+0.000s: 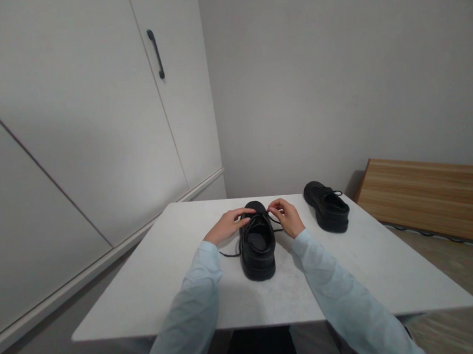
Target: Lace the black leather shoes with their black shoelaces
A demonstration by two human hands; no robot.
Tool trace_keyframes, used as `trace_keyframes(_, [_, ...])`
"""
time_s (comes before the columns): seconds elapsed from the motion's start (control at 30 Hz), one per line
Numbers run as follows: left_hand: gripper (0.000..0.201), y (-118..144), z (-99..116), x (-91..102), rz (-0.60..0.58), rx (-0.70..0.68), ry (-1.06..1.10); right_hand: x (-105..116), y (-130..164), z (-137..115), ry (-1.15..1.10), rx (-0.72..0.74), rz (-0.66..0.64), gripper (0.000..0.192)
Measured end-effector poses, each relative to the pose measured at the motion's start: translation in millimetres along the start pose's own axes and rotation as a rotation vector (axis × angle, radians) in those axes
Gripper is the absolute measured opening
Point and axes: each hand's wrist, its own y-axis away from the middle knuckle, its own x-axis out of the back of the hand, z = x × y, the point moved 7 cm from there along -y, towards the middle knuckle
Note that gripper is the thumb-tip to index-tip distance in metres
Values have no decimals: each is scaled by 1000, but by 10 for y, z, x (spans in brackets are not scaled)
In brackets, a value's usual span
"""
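The left hand (226,227) rests at the shoe's (258,246) ten o'clock, fingers curled on a lace (230,253) end near the eyelets. The shoe sits mid-table (147,293), long axis twelve to six, toe at twelve, heel toward the person. The right hand (286,216) at two o'clock pinches the other lace strand, it seems; detail is small. A second shoe (327,206) lies well apart at two o'clock.

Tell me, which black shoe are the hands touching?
The black leather shoe in the middle of the white table, heel toward the camera. The left hand and right hand pinch its laces. The other black shoe sits untouched, farther right.
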Motion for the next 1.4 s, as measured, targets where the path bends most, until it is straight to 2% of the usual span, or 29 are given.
trace_keyframes(0.13, [36, -3, -10, -5, 4, -7, 13, 7, -13, 62, 35, -24, -21, 19])
trace_keyframes(0.27, [38, -2, -18, -8, -3, -7, 11, -35, -21, 171, 89, -65, -108, 17])
trace_keyframes(0.4, [38, 1, -15, -4, -8, 5, 6, -52, -26, 213, 62, -75, -113, 15])
trace_keyframes(0.6, [39, 2, 6, -9, -5, 14, 21, -49, -13, 129, 15, -49, -66, 15])
trace_keyframes(0.77, [41, 4, 70, 19, 49, 47, 14, -33, -3, 67, -56, -15, -16, 16])
trace_keyframes(0.9, [44, 19, 94, -3, 11, 83, 21, -29, 3, 37, -90, 6, 4, 15])
trace_keyframes(1.03, [55, 45, 70, -23, -29, 131, -19, -28, 6, -8, -66, 30, -2, 13])
trace_keyframes(1.17, [62, 55, 90, -42, -52, 119, -17, -27, 3, -7, -5, 42, -16, 10])
trace_keyframes(1.4, [60, 57, 105, -42, -58, 136, -29, -29, 5, 20, 145, 67, -96, 7])
